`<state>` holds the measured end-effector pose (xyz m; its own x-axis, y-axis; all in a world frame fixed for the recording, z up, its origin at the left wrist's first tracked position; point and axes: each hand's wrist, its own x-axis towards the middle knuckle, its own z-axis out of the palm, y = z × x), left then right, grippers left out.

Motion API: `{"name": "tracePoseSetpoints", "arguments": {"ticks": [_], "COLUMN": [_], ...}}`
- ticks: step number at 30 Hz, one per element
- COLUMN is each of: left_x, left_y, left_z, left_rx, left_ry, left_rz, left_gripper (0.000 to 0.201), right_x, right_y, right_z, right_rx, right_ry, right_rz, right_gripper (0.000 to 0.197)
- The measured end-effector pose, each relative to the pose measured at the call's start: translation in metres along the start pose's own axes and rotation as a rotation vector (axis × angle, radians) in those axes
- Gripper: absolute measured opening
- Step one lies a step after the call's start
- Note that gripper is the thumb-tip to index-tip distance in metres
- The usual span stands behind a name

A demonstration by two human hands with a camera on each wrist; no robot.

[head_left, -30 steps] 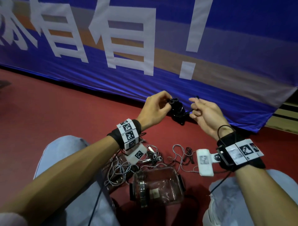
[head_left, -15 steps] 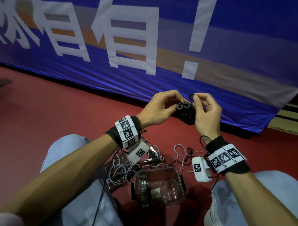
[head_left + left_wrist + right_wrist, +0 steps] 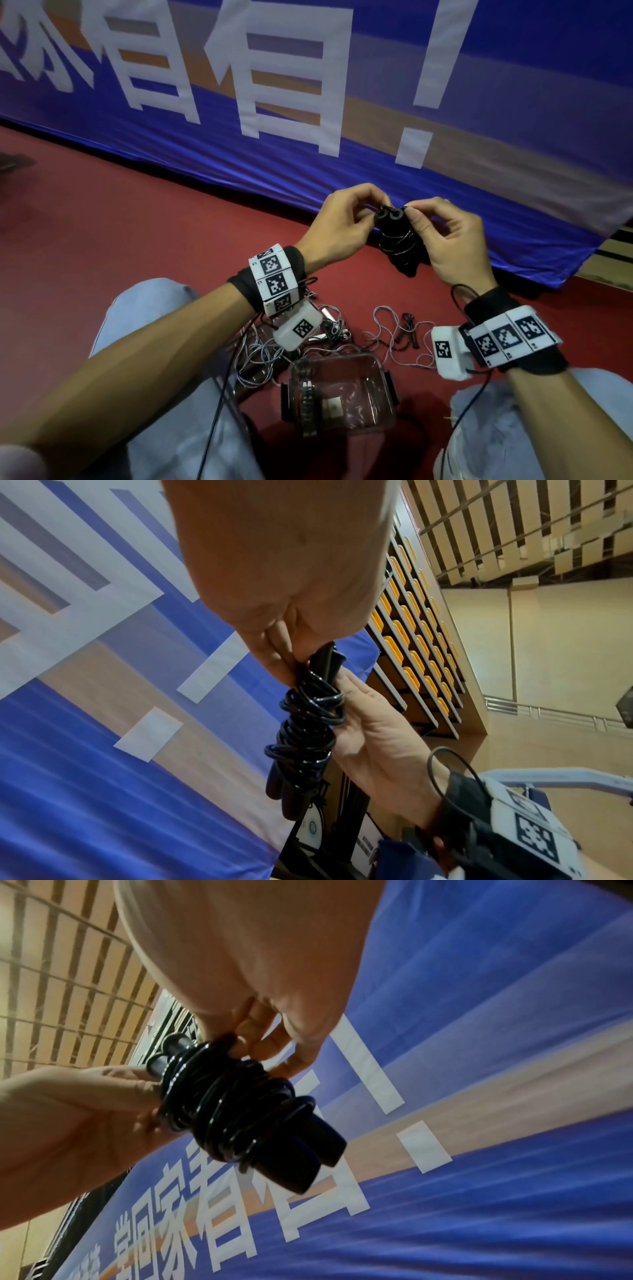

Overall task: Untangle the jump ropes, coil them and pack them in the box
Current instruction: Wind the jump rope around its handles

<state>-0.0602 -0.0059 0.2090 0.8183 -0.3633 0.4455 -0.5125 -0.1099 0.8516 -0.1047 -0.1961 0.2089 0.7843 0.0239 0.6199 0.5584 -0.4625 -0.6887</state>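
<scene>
A black jump rope (image 3: pixel 399 240) is held up in front of me, its cord coiled round its two handles, which stand side by side. My left hand (image 3: pixel 346 219) grips the bundle's top from the left; my right hand (image 3: pixel 442 236) holds it from the right, thumb and forefinger pinching at the top. The left wrist view shows the black jump rope (image 3: pixel 304 731) as a wound bundle between both hands. In the right wrist view the black jump rope (image 3: pixel 240 1112) has its handle ends pointing down. A clear plastic box (image 3: pixel 342 390) lies on the floor between my knees. Tangled grey ropes (image 3: pixel 274 349) lie beside it.
A blue banner (image 3: pixel 308 102) with white characters hangs close behind the hands. The floor (image 3: pixel 120 222) is red. Another rope with dark handles (image 3: pixel 407 330) lies near my right wrist. My knees in pale jeans flank the box.
My right hand came in from the right and closed on the bundle's top. The last loose end of cord is now against the coil, and both hands hold the bundle together.
</scene>
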Motion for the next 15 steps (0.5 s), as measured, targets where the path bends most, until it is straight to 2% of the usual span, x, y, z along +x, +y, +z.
{"name": "tracePoseSetpoints", "arguments": {"ticks": [6, 12, 15], "left_x": [-0.009, -0.011, -0.008], "left_y": [0.002, 0.007, 0.003], "left_z": [0.015, 0.028, 0.029], "left_rx": [0.013, -0.118, -0.082], "left_ry": [0.04, 0.224, 0.24], "left_rz": [-0.063, -0.13, -0.111], "left_gripper": [0.014, 0.024, 0.013], "right_x": [0.002, 0.001, -0.002], "right_y": [0.01, 0.019, 0.027], "right_z": [-0.012, -0.009, -0.005], "right_rx": [0.047, 0.112, 0.109], "right_ry": [-0.126, -0.114, -0.143], "right_rz": [0.084, 0.136, 0.153], "right_gripper": [0.01, 0.014, 0.019]}}
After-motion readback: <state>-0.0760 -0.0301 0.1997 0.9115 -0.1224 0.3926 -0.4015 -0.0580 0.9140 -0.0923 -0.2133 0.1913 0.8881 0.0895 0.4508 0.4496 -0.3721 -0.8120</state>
